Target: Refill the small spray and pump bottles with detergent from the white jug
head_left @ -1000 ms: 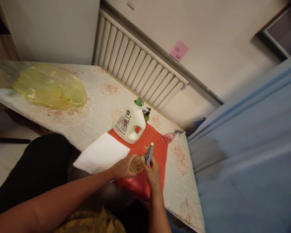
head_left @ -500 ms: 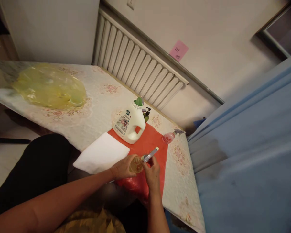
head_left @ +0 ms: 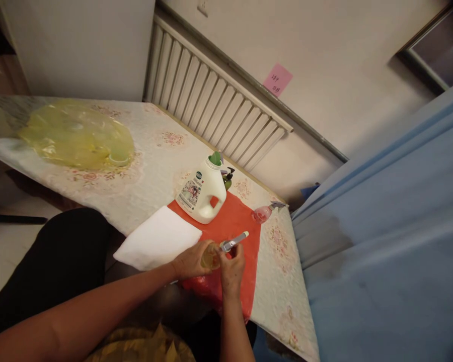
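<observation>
My left hand [head_left: 193, 259] is wrapped round a see-through spray bottle [head_left: 210, 257] with a yellowish tint. At its neck, my right hand [head_left: 233, 265] grips the grey spray head [head_left: 234, 243], whose pale nozzle points up and right. Whether the head is screwed down or loose I cannot tell, as my fingers cover the neck. Both hands are over a red plastic sheet [head_left: 226, 223] on the table. Just beyond them stands a white handled jug [head_left: 207, 193] with a printed label and something green in its uncapped mouth.
A folded white cloth [head_left: 160, 239] lies left of my hands. A pink spray bottle [head_left: 262, 214] and a green pump bottle [head_left: 228, 182] are farther back. A yellow plastic bag [head_left: 79, 136] rests at the table's left. Blue curtain [head_left: 381, 241] hangs along the right; a radiator [head_left: 211, 85] lines the wall.
My right hand has shifted slightly left and turned at the spray bottle's neck. The spray head has tilted a little lower to the right. The left hand stays put.
</observation>
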`<action>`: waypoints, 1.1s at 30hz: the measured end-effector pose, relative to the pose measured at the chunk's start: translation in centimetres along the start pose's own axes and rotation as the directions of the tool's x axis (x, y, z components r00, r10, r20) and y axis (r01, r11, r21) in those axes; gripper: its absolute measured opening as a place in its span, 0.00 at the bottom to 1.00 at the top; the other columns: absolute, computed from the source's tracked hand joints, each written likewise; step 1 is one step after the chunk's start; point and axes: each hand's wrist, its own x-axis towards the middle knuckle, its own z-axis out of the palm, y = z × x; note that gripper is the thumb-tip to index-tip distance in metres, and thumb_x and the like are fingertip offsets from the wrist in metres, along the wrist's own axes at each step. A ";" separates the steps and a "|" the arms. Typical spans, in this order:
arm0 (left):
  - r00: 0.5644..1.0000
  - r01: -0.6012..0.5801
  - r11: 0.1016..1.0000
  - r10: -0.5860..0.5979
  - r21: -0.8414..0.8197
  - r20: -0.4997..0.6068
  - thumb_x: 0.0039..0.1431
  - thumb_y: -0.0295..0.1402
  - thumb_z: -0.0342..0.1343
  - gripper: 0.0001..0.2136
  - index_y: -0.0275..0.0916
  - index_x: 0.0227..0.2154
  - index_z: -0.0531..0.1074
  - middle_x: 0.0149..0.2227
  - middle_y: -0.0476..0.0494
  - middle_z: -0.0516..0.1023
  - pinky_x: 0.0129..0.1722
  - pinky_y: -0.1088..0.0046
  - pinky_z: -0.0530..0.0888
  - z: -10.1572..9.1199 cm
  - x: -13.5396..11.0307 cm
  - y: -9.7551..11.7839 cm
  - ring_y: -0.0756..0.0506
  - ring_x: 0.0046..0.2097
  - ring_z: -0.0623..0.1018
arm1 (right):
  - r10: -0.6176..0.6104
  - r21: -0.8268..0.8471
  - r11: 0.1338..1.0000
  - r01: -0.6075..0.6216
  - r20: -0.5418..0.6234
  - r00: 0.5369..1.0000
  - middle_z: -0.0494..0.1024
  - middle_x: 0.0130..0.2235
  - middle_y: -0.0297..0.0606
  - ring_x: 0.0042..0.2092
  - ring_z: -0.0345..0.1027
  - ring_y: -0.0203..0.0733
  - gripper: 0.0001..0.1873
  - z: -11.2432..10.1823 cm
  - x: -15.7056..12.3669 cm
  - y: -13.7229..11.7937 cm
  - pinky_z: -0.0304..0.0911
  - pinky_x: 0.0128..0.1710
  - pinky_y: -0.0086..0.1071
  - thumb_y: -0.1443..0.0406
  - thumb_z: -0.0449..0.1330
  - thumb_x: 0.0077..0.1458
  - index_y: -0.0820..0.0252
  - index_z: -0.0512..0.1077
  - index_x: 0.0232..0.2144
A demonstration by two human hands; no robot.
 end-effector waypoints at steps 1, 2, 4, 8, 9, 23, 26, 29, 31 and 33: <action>1.000 -0.002 1.000 0.002 0.003 -0.002 0.48 0.39 0.66 0.31 0.42 0.55 0.62 0.52 0.41 0.74 0.54 0.60 0.72 0.0 0.0 -0.1 0.39 0.52 0.75 | -0.006 0.001 1.000 0.006 0.013 1.000 0.78 0.34 0.35 0.36 0.71 0.43 0.15 -0.1 0.0 0.0 0.64 0.39 0.33 0.59 0.69 0.45 0.57 0.71 0.33; 1.000 -0.005 1.000 0.005 0.005 -0.003 0.49 0.39 0.65 0.30 0.42 0.54 0.62 0.52 0.41 0.74 0.53 0.60 0.72 0.1 0.0 -0.1 0.39 0.52 0.75 | -0.010 0.002 1.000 0.009 0.025 1.000 0.79 0.34 0.36 0.36 0.71 0.43 0.15 -0.2 -0.1 0.0 0.65 0.39 0.33 0.59 0.69 0.45 0.57 0.71 0.34; 1.000 -0.008 1.000 0.008 0.013 -0.008 0.49 0.38 0.65 0.30 0.42 0.54 0.62 0.51 0.41 0.74 0.52 0.61 0.73 0.2 0.0 -0.3 0.39 0.51 0.76 | -0.026 0.010 1.000 0.025 0.050 0.998 0.80 0.37 0.38 0.38 0.72 0.45 0.16 -0.5 -0.1 0.1 0.66 0.42 0.34 0.59 0.69 0.45 0.58 0.73 0.36; 1.000 0.020 0.999 -0.019 0.044 -0.014 0.45 0.35 0.66 0.34 0.41 0.56 0.59 0.53 0.39 0.73 0.54 0.60 0.72 0.4 -0.1 -0.8 0.38 0.54 0.75 | -0.072 0.084 0.995 0.061 0.139 0.988 0.81 0.45 0.43 0.47 0.73 0.48 0.19 -1.3 -0.1 0.7 0.66 0.49 0.37 0.60 0.65 0.51 0.60 0.75 0.45; 0.999 0.033 0.998 -0.032 0.051 -0.011 0.44 0.34 0.66 0.36 0.41 0.57 0.59 0.54 0.39 0.73 0.55 0.59 0.71 0.4 -0.1 -0.9 0.37 0.55 0.74 | -0.077 0.106 0.993 0.060 0.166 0.983 0.80 0.47 0.44 0.49 0.73 0.48 0.20 -1.5 -0.1 0.9 0.66 0.50 0.38 0.60 0.63 0.53 0.60 0.75 0.47; 0.999 0.032 0.998 -0.032 0.056 0.007 0.42 0.31 0.66 0.38 0.43 0.58 0.58 0.55 0.41 0.72 0.56 0.58 0.70 0.3 -0.1 -1.0 0.37 0.55 0.73 | 0.016 0.115 0.993 -0.017 0.013 1.000 0.78 0.33 0.35 0.36 0.72 0.43 0.13 -0.5 0.0 0.8 0.66 0.39 0.34 0.61 0.67 0.45 0.59 0.71 0.33; 0.999 0.029 0.998 -0.030 0.054 0.011 0.43 0.31 0.66 0.37 0.42 0.57 0.59 0.54 0.40 0.72 0.55 0.59 0.71 0.3 -0.1 -0.9 0.37 0.54 0.74 | 0.001 0.149 0.989 -0.010 0.062 0.998 0.79 0.36 0.38 0.39 0.73 0.45 0.15 -0.8 -0.1 0.7 0.67 0.42 0.36 0.61 0.66 0.46 0.60 0.73 0.36; 0.999 0.035 0.997 -0.035 0.065 0.008 0.42 0.30 0.66 0.38 0.41 0.58 0.58 0.55 0.38 0.72 0.56 0.57 0.71 0.4 -0.1 -1.1 0.36 0.55 0.74 | -0.017 0.163 0.987 -0.009 0.158 0.987 0.80 0.45 0.42 0.46 0.74 0.47 0.19 -1.5 -0.2 0.8 0.66 0.49 0.38 0.60 0.65 0.50 0.60 0.74 0.44; 0.999 0.036 0.997 -0.036 0.072 0.006 0.41 0.30 0.66 0.39 0.40 0.59 0.57 0.56 0.37 0.71 0.58 0.57 0.70 0.4 -0.1 -1.2 0.36 0.57 0.73 | -0.031 0.170 0.985 -0.004 0.204 0.979 0.79 0.50 0.43 0.51 0.72 0.48 0.19 -1.8 -0.2 1.0 0.65 0.52 0.39 0.59 0.62 0.53 0.59 0.74 0.47; 0.999 0.041 0.996 -0.041 0.076 0.005 0.42 0.31 0.66 0.40 0.40 0.59 0.57 0.56 0.37 0.71 0.58 0.57 0.69 0.4 -0.2 -1.2 0.35 0.57 0.72 | -0.032 0.181 0.983 -0.008 0.213 0.976 0.79 0.49 0.42 0.51 0.72 0.47 0.17 -1.9 -0.2 1.1 0.65 0.51 0.38 0.58 0.62 0.54 0.59 0.75 0.45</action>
